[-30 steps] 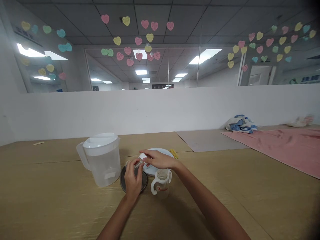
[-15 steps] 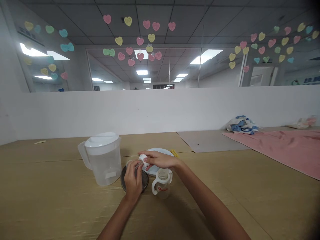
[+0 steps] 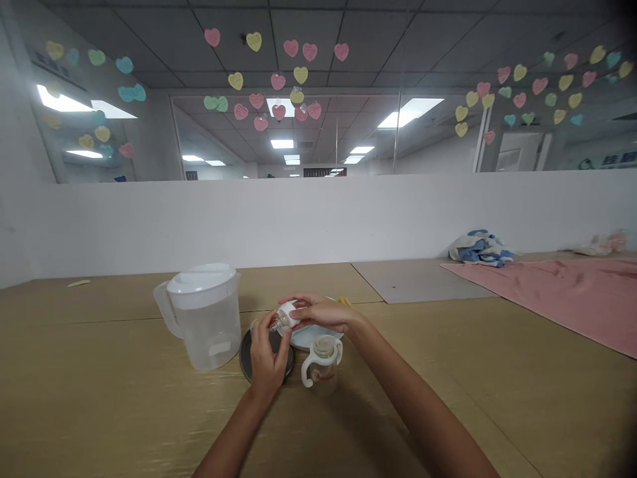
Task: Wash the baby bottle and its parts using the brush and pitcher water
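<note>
Cap (image 3: 287,313) held at the fingertips, above two plates

In the head view, my only one, I find the cap raised between both hands. The right hand (image 3: 318,313) is closed on it, thumb against its white side. The left hand (image 3: 266,355) is half curled, fingers and thumb around the clear tip (image 3: 276,323); I can't tell how firmly it grips.

Slipping is my main worry: so little finger on such a small, smooth-looking part could let it twist free and drop onto the dark plate (image 3: 247,363) or the white plate (image 3: 307,340). The bottle (image 3: 324,384) stands upright just below the right wrist, so I judge a low sweep could topple it. The pitcher (image 3: 213,332) is left of the left hand, apart from it.

The table (image 3: 119,411) looks tan and slightly shiny, with seams across it. A pink cloth (image 3: 557,289) covers its right side, near a blue-and-white bundle (image 3: 480,249). Behind runs a white wall (image 3: 279,222), with glass above carrying heart-shaped notes (image 3: 291,48) under ceiling lights (image 3: 413,113).
</note>
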A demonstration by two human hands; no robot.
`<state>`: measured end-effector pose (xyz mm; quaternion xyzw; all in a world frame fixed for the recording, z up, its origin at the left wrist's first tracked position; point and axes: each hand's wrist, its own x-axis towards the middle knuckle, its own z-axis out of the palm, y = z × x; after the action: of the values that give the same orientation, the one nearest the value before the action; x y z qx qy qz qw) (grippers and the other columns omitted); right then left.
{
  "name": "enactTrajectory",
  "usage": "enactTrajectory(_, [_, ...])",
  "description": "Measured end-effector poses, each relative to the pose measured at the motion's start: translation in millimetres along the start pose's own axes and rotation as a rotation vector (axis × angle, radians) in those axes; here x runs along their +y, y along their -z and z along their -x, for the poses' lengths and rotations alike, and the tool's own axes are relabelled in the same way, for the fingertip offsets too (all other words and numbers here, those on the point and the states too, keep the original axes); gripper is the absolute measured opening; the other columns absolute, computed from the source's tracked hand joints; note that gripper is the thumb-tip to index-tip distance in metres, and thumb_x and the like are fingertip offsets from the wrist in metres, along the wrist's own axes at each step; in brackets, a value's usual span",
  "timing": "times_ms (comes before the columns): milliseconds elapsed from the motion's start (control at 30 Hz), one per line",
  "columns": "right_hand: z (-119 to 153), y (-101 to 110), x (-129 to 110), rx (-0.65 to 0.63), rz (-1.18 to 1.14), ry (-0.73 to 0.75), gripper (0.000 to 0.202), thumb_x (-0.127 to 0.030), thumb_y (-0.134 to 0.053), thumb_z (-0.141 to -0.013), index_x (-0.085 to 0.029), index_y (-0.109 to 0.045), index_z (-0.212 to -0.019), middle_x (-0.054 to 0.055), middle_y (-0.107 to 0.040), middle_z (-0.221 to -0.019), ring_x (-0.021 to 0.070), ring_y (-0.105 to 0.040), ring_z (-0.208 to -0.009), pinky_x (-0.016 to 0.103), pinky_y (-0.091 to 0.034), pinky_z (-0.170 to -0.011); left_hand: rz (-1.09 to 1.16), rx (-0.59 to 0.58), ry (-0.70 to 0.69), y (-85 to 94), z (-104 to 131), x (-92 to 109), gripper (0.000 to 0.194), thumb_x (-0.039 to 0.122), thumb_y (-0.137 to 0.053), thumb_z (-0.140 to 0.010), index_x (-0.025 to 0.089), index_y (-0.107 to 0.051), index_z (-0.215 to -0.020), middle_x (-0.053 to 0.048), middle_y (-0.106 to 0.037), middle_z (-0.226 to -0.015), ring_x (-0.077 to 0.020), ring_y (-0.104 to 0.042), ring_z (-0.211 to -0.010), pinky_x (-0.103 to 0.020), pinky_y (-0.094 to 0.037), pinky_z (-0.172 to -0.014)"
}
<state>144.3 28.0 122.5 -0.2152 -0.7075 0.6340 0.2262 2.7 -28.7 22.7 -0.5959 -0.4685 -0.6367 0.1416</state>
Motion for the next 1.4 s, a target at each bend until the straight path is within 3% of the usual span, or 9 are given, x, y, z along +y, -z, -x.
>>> enactTrajectory(167, [0, 0, -2, 0.202, 0.076, 0.016, 0.057, -0.011, -0.062, -0.06, -0.023, -0.053, -0.115, 0.003, -0.055, -0.1, 0.0122, -0.058, -0.078, 0.027, -0.048, -0.077, 0.046, -0.033, 0.051, -1.8, 4, 0, 0.039, 0.032, -0.042, -0.086, 0.018, -0.04, -0.122, -0.011, -0.054, -0.111, -0.0191, -0.054, -0.094, -0.035, -0.044, -0.083])
enactTrajectory(300, [5, 4, -12, 0.276, 0.096, 0.062, 0.043, -0.011, -0.056, -0.06, -0.018, -0.058, -0.103, 0.004, -0.058, -0.099, 0.0139, -0.057, -0.082, 0.024, -0.046, -0.074, 0.085, -0.077, 0.021, -0.9, 7, 2, 0.04, 0.032, -0.04, -0.087, 0.018, -0.038, -0.124, -0.012, -0.051, -0.116, -0.0211, -0.052, -0.1, -0.038, -0.043, -0.086])
enactTrajectory(433, [21, 13, -27, 0.186, 0.347, 0.115, 0.032, -0.02, -0.065, -0.061, -0.017, -0.058, -0.093, 0.002, -0.057, -0.091, 0.0132, -0.053, -0.079, 0.023, -0.043, -0.069, 0.066, -0.326, -0.182, 1.2, 9, 8, 0.04, 0.035, -0.044, -0.084, 0.019, -0.042, -0.121, -0.012, -0.053, -0.114, -0.0243, -0.049, -0.106, -0.041, -0.041, -0.089])
enactTrajectory(567, [41, 26, -41, -0.017, 0.77, 0.063, 0.04, -0.028, -0.073, -0.057, -0.018, -0.06, -0.093, 0.001, -0.056, -0.089, 0.0129, -0.05, -0.076, 0.024, -0.041, -0.066, 0.008, -0.494, -0.338, -0.5, 11, 16, 0.041, 0.038, -0.05, -0.081, 0.02, -0.048, -0.118, -0.013, -0.053, -0.113, -0.0242, -0.051, -0.103, -0.038, -0.042, -0.086])
enactTrajectory(700, [53, 33, -46, -0.074, 0.97, 0.018, 0.043, -0.028, -0.074, -0.057, -0.019, -0.06, -0.097, 0.002, -0.055, -0.093, 0.0141, -0.05, -0.08, 0.024, -0.041, -0.069, -0.046, -0.478, -0.396, -2.5, 11, 18, 0.035, 0.035, -0.05, -0.082, 0.021, -0.052, -0.114, -0.013, -0.054, -0.112, -0.0228, -0.053, -0.101, -0.036, -0.043, -0.085])
enactTrajectory(900, [46, 26, -41, -0.084, 1.127, -0.05, 0.042, -0.028, -0.074, -0.056, -0.019, -0.061, -0.096, 0.002, -0.055, -0.089, 0.0153, -0.05, -0.078, 0.024, -0.039, -0.065, -0.075, -0.443, -0.361, -2.1, 10, 15, 0.028, 0.033, -0.048, -0.083, 0.019, -0.054, -0.105, -0.013, -0.055, -0.109, -0.0223, -0.053, -0.1, -0.036, -0.043, -0.084])
enactTrajectory(1267, [46, 21, -42, -0.12, 1.153, -0.021, 0.037, -0.021, -0.072, -0.058, -0.021, -0.062, -0.094, 0.001, -0.056, -0.094, 0.0156, -0.05, -0.081, 0.023, -0.038, -0.065, -0.025, -0.346, -0.341, -3.0, 10, 20, 0.017, 0.026, -0.049, -0.083, 0.019, -0.057, -0.096, -0.009, -0.059, -0.102, -0.0183, -0.057, -0.093, -0.031, -0.046, -0.08])
enactTrajectory(1400, [43, 19, -38, -0.13, 1.166, -0.045, 0.034, -0.018, -0.072, -0.056, -0.02, -0.062, -0.088, 0.001, -0.056, -0.091, 0.0149, -0.051, -0.078, 0.022, -0.038, -0.063, 0.011, -0.387, -0.311, -4.4, 11, 18, 0.015, 0.025, -0.048, -0.084, 0.019, -0.056, -0.096, -0.008, -0.061, -0.097, -0.0179, -0.057, -0.09, -0.031, -0.045, -0.08])
